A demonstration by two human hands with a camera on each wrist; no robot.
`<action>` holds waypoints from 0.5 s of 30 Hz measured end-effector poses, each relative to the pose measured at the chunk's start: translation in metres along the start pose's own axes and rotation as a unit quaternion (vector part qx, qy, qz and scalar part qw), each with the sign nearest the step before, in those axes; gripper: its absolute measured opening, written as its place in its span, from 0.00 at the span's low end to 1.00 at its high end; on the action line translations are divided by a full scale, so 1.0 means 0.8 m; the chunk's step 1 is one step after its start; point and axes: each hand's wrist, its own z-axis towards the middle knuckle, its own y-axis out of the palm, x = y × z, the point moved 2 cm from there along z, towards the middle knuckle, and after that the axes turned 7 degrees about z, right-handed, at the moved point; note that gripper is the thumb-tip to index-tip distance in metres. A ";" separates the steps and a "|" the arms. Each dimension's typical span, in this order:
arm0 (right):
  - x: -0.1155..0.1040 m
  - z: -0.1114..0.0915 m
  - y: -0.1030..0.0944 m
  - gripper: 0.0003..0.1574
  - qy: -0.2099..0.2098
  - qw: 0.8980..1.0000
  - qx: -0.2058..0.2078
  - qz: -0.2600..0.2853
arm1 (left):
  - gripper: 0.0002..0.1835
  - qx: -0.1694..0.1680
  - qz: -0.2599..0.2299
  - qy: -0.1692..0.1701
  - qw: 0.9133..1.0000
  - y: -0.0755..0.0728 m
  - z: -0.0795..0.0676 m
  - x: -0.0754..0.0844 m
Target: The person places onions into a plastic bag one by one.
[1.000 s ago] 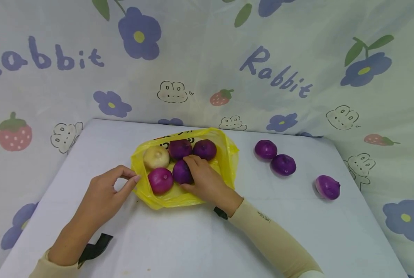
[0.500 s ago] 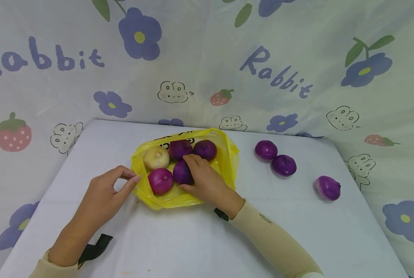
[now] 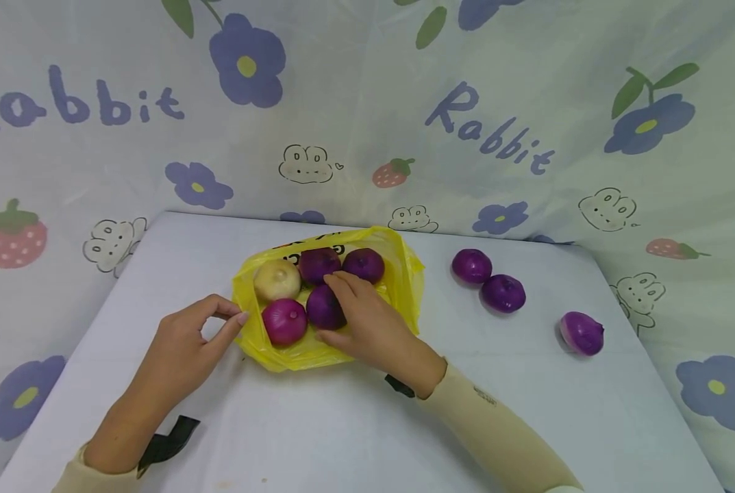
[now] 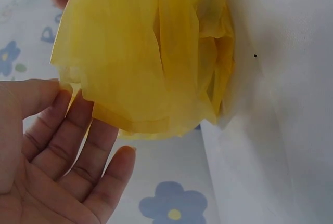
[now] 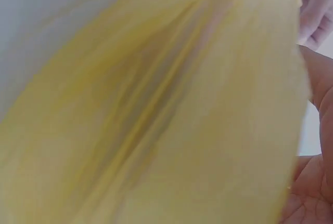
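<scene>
A yellow plastic bag point(image 3: 318, 356) lies on the table with its mouth spread wide. Inside are one pale onion point(image 3: 277, 279) and several purple ones, among them a brighter onion point(image 3: 284, 322) at the near left. My left hand point(image 3: 185, 346) pinches the bag's left rim; in the left wrist view the film point(image 4: 119, 52) passes between thumb and fingers. Over the bag, my right hand point(image 3: 376, 329) has its fingers and thumb spread beside the middle purple onion point(image 3: 325, 307), partly covering it. Bag film point(image 5: 156, 130) fills most of the right wrist view, so contact with that onion cannot be told.
Two purple onions point(image 3: 472, 266) point(image 3: 503, 294) lie together right of the bag. A third loose onion point(image 3: 581, 333), purple and whitish, lies farther right on the white table point(image 3: 496, 370). A patterned curtain point(image 3: 355, 103) rises behind the table's back edge.
My right hand and forearm have shifted slightly to the right, and more of the middle purple onion shows. That onion stays almost where it was. My left hand keeps its hold on the rim.
</scene>
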 end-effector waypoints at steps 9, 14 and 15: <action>-0.011 -0.015 -0.009 0.59 -0.018 1.000 -0.008 -0.004 | 0.06 -0.005 0.000 -0.002 1.000 0.000 0.000 0.000; -0.012 -0.019 -0.012 0.59 -0.030 1.000 -0.006 -0.004 | 0.06 -0.005 -0.002 0.001 1.000 0.000 0.001 -0.001; -0.012 -0.020 -0.013 0.58 -0.031 1.000 -0.007 -0.002 | 0.06 -0.005 -0.002 0.001 1.000 0.000 0.002 -0.001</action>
